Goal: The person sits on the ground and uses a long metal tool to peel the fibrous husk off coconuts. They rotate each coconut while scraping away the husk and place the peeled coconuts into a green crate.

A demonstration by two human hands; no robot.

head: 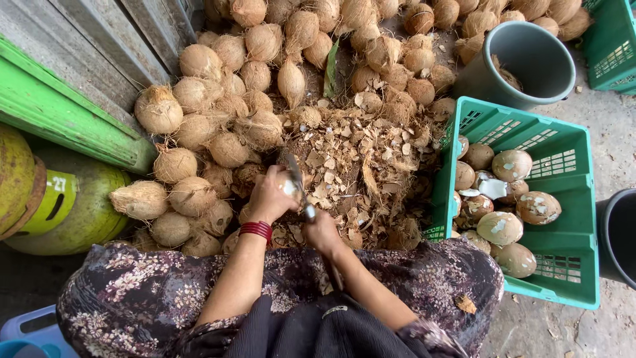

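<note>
I see a grey concrete floor carrying a large heap of husked coconuts, a mound of broken shell chips in front of it, a green plastic crate, a grey bucket and a green gas cylinder.

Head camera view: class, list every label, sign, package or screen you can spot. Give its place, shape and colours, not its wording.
Label: on the green gas cylinder at left; a bright green curved patch with white print.
No signs, packages or screens show.
</note>
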